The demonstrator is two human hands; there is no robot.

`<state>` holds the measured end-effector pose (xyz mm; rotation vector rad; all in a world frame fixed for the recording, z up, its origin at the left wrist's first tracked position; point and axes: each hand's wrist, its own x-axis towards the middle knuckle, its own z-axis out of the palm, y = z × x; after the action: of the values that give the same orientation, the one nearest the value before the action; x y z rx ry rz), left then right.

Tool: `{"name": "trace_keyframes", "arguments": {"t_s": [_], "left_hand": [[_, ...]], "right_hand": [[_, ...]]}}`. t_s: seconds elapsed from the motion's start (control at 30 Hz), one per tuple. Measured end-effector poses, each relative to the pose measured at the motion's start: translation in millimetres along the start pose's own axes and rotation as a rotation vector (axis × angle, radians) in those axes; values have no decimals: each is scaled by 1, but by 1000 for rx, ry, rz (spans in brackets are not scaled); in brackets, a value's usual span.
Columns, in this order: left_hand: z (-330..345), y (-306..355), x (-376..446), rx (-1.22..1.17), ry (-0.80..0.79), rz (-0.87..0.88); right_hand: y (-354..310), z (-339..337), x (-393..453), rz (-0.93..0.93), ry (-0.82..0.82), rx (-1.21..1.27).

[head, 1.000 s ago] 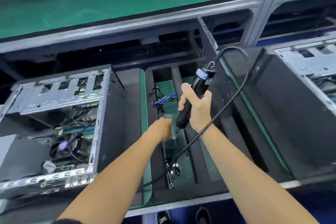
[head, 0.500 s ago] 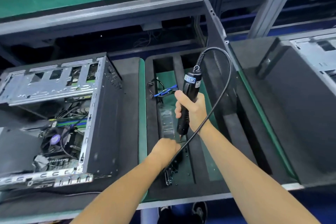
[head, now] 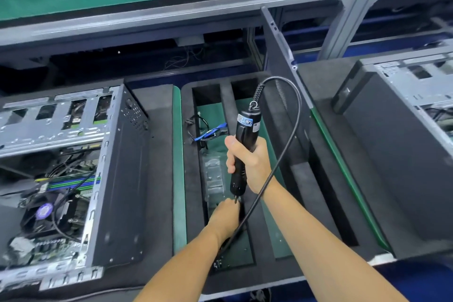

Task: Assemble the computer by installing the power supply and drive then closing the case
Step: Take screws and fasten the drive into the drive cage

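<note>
The open computer case (head: 73,179) lies on its side on the dark foam-lined surface (head: 159,179) at the left, its open side up so the board, cables and bays are reachable from above; no power supply is clearly seen in it. A loose side panel (head: 282,61) stands on edge behind the tray, probably parked there until the case is closed. A second case (head: 397,142) sits at the right. Between them a foam tray (head: 269,240) with long slots keeps small parts sorted: a blue-and-black cable bundle (head: 208,131) at the far end and a clear plastic packet (head: 213,174) in the middle.

The right hand (head: 247,162) has its fingers wrapped round the electric screwdriver (head: 241,152), held nearly upright with the bit pointing down into the slot, its cord (head: 289,142) looping clear over the wrist. The left hand (head: 226,216) reaches into the same slot just under the bit, fingers curled; whether they pinch a screw I cannot tell. My guess is that a screw is being loaded onto the bit for fastening a part.
</note>
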<state>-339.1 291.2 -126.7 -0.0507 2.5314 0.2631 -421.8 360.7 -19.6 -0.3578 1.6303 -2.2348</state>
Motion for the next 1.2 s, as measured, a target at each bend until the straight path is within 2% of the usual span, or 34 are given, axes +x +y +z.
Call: {"name": "trace_keyframes", "arguments": {"t_s": [0.1, 0.23, 0.33, 0.43, 0.5, 0.6, 0.73, 0.83, 1.0, 1.2], "left_hand": [[-3, 2, 0, -93, -18, -30], [-33, 4, -7, -336, 7, -51], [-76, -6, -21, -574, 157, -62], [-128, -21, -46, -822, 202, -98], [-157, -33, -62, -1048, 303, -99], [-199, -55, -91, -1317, 528, -23], [-231, -89, -128, -1610, 648, 88], [-234, -124, -147, -1666, 651, 133], [-228, -192, -165, -1838, 515, 291], [-228, -269, -173, -1783, 590, 290]], "right_hand": [[-1, -2, -2, 13, 17, 19], [-14, 2, 2, -9, 48, 57], [-37, 11, 7, -63, 64, 137], [-75, 29, 18, -146, 42, 257], [-103, 47, 26, -216, 7, 335], [-139, 81, 34, -315, -49, 408], [-167, 130, 40, -359, -53, 423], [-174, 169, 47, -393, -55, 443], [-162, 241, 61, -405, -52, 379], [-136, 318, 81, -409, 15, 334]]}}
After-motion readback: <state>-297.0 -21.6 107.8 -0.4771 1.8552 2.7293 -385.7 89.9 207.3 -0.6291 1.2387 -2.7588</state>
